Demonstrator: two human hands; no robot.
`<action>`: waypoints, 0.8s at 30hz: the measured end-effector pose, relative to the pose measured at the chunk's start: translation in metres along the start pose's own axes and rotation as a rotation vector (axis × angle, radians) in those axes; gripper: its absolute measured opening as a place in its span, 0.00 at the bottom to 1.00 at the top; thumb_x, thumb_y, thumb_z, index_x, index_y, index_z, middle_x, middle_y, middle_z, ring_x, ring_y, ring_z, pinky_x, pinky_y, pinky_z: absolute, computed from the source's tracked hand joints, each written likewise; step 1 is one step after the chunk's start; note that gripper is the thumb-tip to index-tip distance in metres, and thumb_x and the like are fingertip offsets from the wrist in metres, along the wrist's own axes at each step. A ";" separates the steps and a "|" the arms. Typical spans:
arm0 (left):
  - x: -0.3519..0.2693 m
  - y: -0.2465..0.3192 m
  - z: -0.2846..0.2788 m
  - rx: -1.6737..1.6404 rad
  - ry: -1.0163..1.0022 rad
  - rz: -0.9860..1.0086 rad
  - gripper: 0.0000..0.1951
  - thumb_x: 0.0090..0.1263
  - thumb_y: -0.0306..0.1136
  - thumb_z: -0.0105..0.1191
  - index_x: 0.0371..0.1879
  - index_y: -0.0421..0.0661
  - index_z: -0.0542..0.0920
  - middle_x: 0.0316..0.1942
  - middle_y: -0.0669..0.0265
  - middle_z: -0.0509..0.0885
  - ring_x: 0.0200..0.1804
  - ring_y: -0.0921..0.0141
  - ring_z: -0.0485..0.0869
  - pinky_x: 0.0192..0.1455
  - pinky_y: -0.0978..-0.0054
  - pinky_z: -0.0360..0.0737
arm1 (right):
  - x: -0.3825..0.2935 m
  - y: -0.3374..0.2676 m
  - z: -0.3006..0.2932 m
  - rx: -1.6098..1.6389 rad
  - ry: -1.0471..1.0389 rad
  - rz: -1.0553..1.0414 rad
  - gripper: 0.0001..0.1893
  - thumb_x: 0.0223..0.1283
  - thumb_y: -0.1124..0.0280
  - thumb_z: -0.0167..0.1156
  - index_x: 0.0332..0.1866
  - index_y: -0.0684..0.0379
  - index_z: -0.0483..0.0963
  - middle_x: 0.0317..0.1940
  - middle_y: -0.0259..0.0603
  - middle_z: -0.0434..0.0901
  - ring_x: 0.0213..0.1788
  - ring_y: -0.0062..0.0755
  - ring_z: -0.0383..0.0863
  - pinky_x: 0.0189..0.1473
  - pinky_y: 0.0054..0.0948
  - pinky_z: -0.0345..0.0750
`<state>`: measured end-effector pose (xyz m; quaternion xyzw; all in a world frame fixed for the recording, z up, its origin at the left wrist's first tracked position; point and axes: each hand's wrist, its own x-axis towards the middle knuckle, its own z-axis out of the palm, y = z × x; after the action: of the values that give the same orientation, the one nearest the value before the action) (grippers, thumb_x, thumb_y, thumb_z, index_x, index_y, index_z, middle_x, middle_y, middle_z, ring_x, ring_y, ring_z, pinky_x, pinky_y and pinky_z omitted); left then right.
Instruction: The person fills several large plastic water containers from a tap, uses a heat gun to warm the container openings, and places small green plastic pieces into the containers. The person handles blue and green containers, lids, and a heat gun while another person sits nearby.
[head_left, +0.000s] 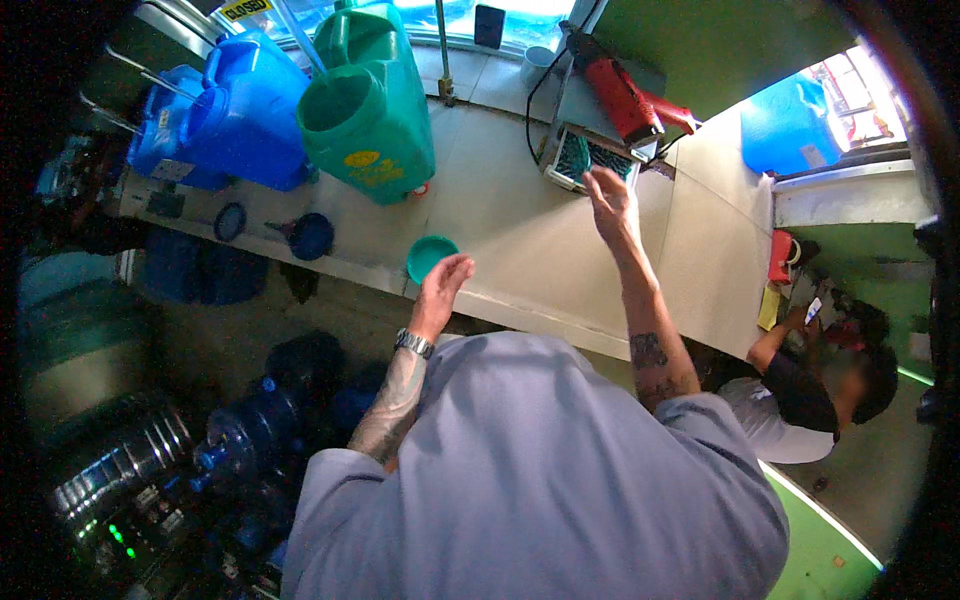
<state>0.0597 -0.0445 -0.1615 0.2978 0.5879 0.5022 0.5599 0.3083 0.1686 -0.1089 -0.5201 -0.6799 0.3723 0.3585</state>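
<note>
My left hand (445, 289) is over the counter's front edge, beside a round green plastic lid or dish (429, 256); its fingers are partly curled and I cannot tell if they touch it. My right hand (611, 199) reaches to a small tray (589, 161) of dark green items at the back. Whether its bent fingers hold something small is unclear. A red heat gun (619, 94) lies just behind the tray, with a black cord. The large green plastic jug (375, 127), with its wide mouth open, stands left of the tray.
Blue jugs (251, 112) stand at the left of the tiled counter (517, 247), near two dark round caps (310, 235). A metal rod rises behind. Large clear water bottles (255, 427) lie below left. Another person (795, 405) sits at right with a phone.
</note>
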 end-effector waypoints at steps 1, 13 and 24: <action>0.007 0.015 0.010 -0.086 -0.001 -0.012 0.19 0.76 0.41 0.55 0.60 0.44 0.77 0.53 0.64 0.84 0.53 0.73 0.82 0.56 0.75 0.78 | -0.014 -0.006 0.005 0.374 -0.154 0.238 0.15 0.69 0.59 0.59 0.51 0.59 0.79 0.42 0.39 0.85 0.45 0.32 0.84 0.51 0.28 0.76; 0.061 0.083 0.084 -0.220 -0.014 0.228 0.03 0.70 0.30 0.60 0.35 0.50 0.80 0.34 0.79 0.81 0.38 0.84 0.76 0.44 0.82 0.72 | -0.068 -0.035 0.023 0.827 -0.435 0.457 0.26 0.73 0.50 0.55 0.62 0.62 0.72 0.48 0.40 0.83 0.55 0.32 0.81 0.55 0.33 0.77; 0.056 0.056 0.084 0.044 -0.009 0.342 0.08 0.67 0.20 0.57 0.41 0.44 0.82 0.53 0.69 0.80 0.48 0.78 0.79 0.53 0.79 0.75 | -0.070 -0.021 0.024 0.655 -0.361 0.279 0.21 0.70 0.57 0.60 0.58 0.61 0.73 0.43 0.34 0.81 0.46 0.22 0.78 0.50 0.25 0.76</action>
<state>0.1174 0.0458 -0.1184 0.4080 0.5370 0.5758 0.4622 0.2928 0.0932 -0.1086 -0.3921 -0.5001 0.6998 0.3261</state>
